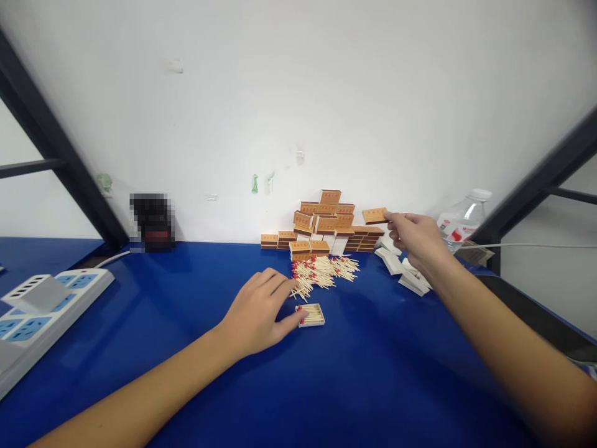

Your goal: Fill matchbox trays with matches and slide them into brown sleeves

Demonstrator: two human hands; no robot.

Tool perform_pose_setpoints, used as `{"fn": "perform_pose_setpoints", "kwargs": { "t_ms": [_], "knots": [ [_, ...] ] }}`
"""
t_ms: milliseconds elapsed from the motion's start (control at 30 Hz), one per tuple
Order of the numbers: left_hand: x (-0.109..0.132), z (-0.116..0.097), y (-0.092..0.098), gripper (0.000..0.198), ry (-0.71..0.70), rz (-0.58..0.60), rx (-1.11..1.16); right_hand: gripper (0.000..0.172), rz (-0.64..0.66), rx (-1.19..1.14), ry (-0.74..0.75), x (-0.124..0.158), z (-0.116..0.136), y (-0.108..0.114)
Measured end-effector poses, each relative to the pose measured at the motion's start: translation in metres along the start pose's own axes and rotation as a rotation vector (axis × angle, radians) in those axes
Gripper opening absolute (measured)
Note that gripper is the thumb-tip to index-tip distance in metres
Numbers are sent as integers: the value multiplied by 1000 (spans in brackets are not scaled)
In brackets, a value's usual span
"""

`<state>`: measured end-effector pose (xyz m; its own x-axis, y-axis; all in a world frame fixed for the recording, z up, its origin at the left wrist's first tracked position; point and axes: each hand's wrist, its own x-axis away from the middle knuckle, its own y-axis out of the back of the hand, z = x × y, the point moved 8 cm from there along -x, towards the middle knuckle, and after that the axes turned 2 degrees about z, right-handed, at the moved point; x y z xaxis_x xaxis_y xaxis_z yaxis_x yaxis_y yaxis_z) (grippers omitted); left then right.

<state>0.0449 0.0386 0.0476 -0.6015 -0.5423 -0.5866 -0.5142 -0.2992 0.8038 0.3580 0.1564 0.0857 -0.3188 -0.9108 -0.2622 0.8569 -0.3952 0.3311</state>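
My right hand (415, 239) pinches an orange matchbox (374, 216) by its right end, raised in front of the wall. Whether that box has a tray inside, I cannot tell. My left hand (261, 311) is open over the blue table, its thumb at the left edge of a small white matchbox tray (311, 315) holding red-tipped matches. Its fingertips reach the near left edge of a loose pile of matches (321, 272). Behind the pile, several orange matchboxes (329, 223) are stacked against the wall.
Several white trays (413, 280) lie in a heap below my right hand. A clear plastic bottle (466, 218) stands behind my right wrist. At the left is a white power strip (69, 311) with a plug-in adapter. A blurred-out dark object (153, 221) stands by the wall.
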Motion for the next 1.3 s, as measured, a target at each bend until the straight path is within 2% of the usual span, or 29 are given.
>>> {"fn": "perform_pose_setpoints", "kwargs": {
  "t_ms": [67,133,200,300,400,467,567,633,733,967,1067,1300],
  "knots": [
    [-1,6,14,42,51,-139,-22,35,64,-44,-5,40,9,-18],
    [-1,10,23,50,74,-220,-25,36,330,-89,-22,85,16,-57],
    [-2,10,23,53,36,-204,8,37,515,-125,-19,123,21,-89],
    [-4,5,14,41,-47,-108,88,36,622,-158,-53,147,16,-111],
    [-5,8,10,34,-23,-59,135,36,649,-133,-2,144,9,-111],
    [-6,13,10,31,29,-44,174,36,660,-29,145,140,10,-106],
    [-8,24,10,27,102,-25,224,50,760,203,381,145,12,-107],
    [-8,31,9,27,133,-1,232,42,850,295,436,149,9,-110],
    [-8,40,4,29,170,40,239,31,903,300,422,143,4,-109],
    [-9,48,-2,33,206,119,280,43,890,103,226,101,-4,-84],
    [-9,46,-5,36,181,165,285,48,938,14,137,102,-3,-83],
    [-7,42,-12,41,134,229,310,47,941,-1,167,109,4,-89]
  ]
}}
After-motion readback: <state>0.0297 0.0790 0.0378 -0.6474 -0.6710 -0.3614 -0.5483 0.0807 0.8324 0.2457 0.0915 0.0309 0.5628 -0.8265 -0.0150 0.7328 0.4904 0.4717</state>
